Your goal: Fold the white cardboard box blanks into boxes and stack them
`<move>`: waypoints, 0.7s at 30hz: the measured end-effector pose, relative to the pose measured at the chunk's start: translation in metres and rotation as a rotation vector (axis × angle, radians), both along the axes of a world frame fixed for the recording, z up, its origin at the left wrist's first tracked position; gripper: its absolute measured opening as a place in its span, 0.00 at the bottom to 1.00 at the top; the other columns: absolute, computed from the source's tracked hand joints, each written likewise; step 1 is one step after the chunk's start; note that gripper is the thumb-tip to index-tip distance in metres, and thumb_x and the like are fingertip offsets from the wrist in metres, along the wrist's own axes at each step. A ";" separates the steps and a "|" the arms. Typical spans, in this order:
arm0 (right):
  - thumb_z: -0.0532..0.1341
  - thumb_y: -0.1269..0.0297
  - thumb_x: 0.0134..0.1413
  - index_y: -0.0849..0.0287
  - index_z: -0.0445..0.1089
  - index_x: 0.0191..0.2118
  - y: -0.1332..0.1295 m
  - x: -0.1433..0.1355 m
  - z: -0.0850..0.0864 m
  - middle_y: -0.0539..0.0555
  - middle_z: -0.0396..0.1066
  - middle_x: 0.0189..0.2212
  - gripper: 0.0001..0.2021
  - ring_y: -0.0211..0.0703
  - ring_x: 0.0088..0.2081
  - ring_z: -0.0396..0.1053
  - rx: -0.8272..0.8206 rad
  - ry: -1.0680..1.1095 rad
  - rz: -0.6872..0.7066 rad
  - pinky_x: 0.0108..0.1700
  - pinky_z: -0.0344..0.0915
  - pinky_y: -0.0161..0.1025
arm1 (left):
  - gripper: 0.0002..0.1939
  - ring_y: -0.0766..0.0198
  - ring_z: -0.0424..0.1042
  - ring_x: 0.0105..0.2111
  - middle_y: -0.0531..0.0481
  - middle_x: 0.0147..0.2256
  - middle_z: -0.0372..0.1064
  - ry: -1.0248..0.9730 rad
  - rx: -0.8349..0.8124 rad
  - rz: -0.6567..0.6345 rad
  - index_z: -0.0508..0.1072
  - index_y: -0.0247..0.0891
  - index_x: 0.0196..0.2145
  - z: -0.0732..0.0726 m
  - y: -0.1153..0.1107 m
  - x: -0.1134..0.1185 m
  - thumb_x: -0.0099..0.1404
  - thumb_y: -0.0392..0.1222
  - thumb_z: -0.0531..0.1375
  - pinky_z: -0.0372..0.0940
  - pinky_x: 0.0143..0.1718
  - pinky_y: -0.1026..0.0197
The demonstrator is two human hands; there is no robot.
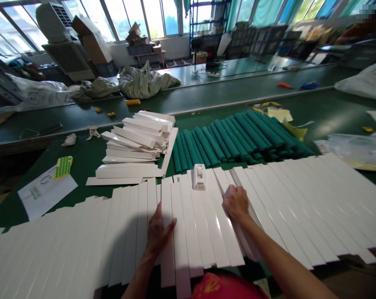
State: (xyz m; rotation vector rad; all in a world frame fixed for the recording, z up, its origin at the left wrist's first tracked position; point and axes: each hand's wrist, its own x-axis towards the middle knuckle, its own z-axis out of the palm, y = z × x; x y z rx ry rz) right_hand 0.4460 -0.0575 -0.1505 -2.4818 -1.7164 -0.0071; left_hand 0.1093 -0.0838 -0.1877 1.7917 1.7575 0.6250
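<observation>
A long row of flat white boxes (125, 232) lies side by side across the near table. My left hand (159, 228) rests on the boxes left of centre, thumb and fingers apart around one box. Right of centre, my right hand (236, 202) has its fingers curled down at the edge of a white box; what they grip is hidden beneath them. Between and beyond my hands, a small white dispenser (199, 177) stands on the boxes.
Behind the row lie a loose pile of narrow white boxes (132, 145) and a stack of ribbed green bars (231, 139). A paper sheet (45, 193) with a yellow-green sticker sheet (63, 167) is at left. Plastic bags (356, 147) lie at right.
</observation>
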 end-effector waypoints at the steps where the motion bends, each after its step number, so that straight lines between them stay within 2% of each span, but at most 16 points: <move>1: 0.59 0.62 0.55 0.69 0.68 0.44 -0.002 0.002 -0.003 0.65 0.68 0.37 0.15 0.54 0.41 0.66 -0.016 0.047 0.009 0.45 0.61 0.44 | 0.41 0.45 0.58 0.63 0.34 0.63 0.57 -0.001 0.004 -0.004 0.51 0.31 0.66 0.000 0.000 -0.001 0.62 0.56 0.57 0.57 0.62 0.42; 3: 0.55 0.56 0.60 0.69 0.66 0.51 -0.007 0.010 -0.008 0.64 0.70 0.40 0.21 0.53 0.43 0.67 -0.043 0.177 0.064 0.46 0.62 0.44 | 0.40 0.45 0.59 0.63 0.35 0.63 0.58 0.010 0.007 -0.020 0.52 0.33 0.66 0.002 0.000 -0.003 0.62 0.55 0.57 0.57 0.61 0.42; 5: 0.51 0.49 0.62 0.68 0.60 0.60 -0.013 0.017 -0.012 0.66 0.69 0.48 0.29 0.55 0.50 0.66 -0.075 0.340 0.144 0.50 0.63 0.46 | 0.41 0.45 0.58 0.63 0.35 0.63 0.57 0.016 0.009 -0.037 0.52 0.32 0.66 0.004 0.000 -0.003 0.62 0.55 0.57 0.56 0.62 0.41; 8: 0.55 0.41 0.55 0.71 0.49 0.66 -0.019 0.016 -0.015 0.70 0.62 0.57 0.43 0.60 0.57 0.61 -0.090 0.431 0.152 0.54 0.62 0.50 | 0.45 0.44 0.55 0.64 0.33 0.64 0.54 -0.016 -0.020 -0.013 0.49 0.30 0.67 0.008 -0.003 0.002 0.60 0.55 0.60 0.53 0.63 0.41; 10: 0.59 0.40 0.49 0.74 0.47 0.67 -0.020 0.009 -0.016 0.71 0.60 0.56 0.49 0.63 0.57 0.61 -0.083 0.432 0.115 0.54 0.62 0.52 | 0.47 0.45 0.53 0.65 0.35 0.65 0.53 -0.070 -0.063 0.030 0.48 0.31 0.67 0.011 -0.005 0.005 0.57 0.54 0.61 0.52 0.64 0.43; 13: 0.60 0.39 0.47 0.74 0.48 0.66 -0.024 -0.006 -0.018 0.72 0.61 0.54 0.51 0.65 0.54 0.62 -0.088 0.454 0.084 0.51 0.64 0.53 | 0.48 0.48 0.53 0.66 0.40 0.66 0.53 -0.169 -0.120 0.059 0.48 0.35 0.68 0.018 -0.004 0.000 0.55 0.51 0.63 0.52 0.65 0.46; 16: 0.58 0.35 0.46 0.73 0.48 0.67 -0.030 -0.026 -0.021 0.70 0.62 0.50 0.53 0.64 0.49 0.65 -0.093 0.482 0.060 0.45 0.67 0.52 | 0.49 0.46 0.52 0.66 0.40 0.65 0.54 -0.171 -0.129 0.066 0.50 0.36 0.68 0.025 -0.003 -0.022 0.52 0.50 0.65 0.49 0.66 0.45; 21: 0.57 0.34 0.48 0.71 0.47 0.67 -0.039 -0.079 -0.025 0.66 0.60 0.46 0.52 0.59 0.45 0.65 -0.070 0.541 0.106 0.41 0.68 0.49 | 0.51 0.40 0.53 0.65 0.37 0.64 0.56 -0.128 -0.115 0.121 0.54 0.34 0.66 0.025 -0.018 -0.081 0.50 0.54 0.67 0.50 0.64 0.40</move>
